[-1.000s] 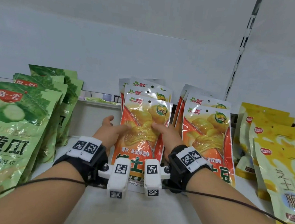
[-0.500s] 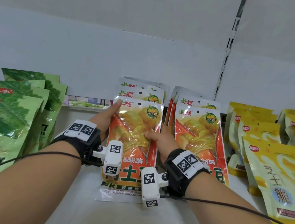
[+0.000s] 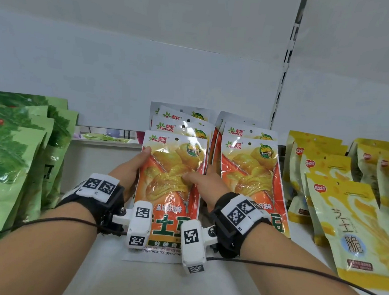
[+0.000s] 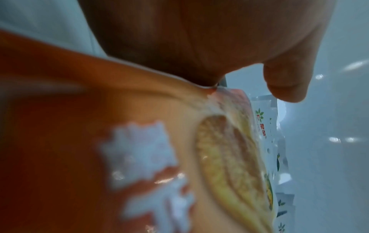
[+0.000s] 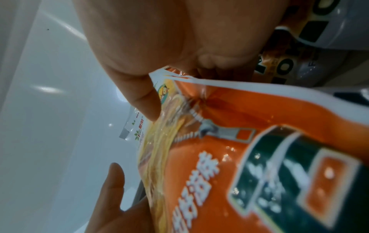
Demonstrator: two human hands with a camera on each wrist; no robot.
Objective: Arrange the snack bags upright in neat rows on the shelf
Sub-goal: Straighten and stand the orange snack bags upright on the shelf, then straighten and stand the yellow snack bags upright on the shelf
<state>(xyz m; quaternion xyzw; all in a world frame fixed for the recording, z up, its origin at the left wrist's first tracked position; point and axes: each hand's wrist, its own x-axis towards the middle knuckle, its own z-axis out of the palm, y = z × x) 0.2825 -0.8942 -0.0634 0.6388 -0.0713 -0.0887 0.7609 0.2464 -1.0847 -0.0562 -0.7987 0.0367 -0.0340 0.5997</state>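
A: Hands? Location of bag?
B: Left hand [image 3: 129,173] clasps front orange bag [image 3: 169,192] at its 9 o'clock edge; right hand [image 3: 205,186] pinches its 3 o'clock edge. Upright, mid-shelf [image 3: 153,282].
A: Clearance?
B: Open shelf toward green bags [image 3: 11,155], 9 o'clock.

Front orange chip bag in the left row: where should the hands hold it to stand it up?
Hold the front orange bag by its two long side edges around mid-height, left hand from the left, right hand from the right. It is flat and floppy, leaning back on the row behind, with clear gaps at both sides.
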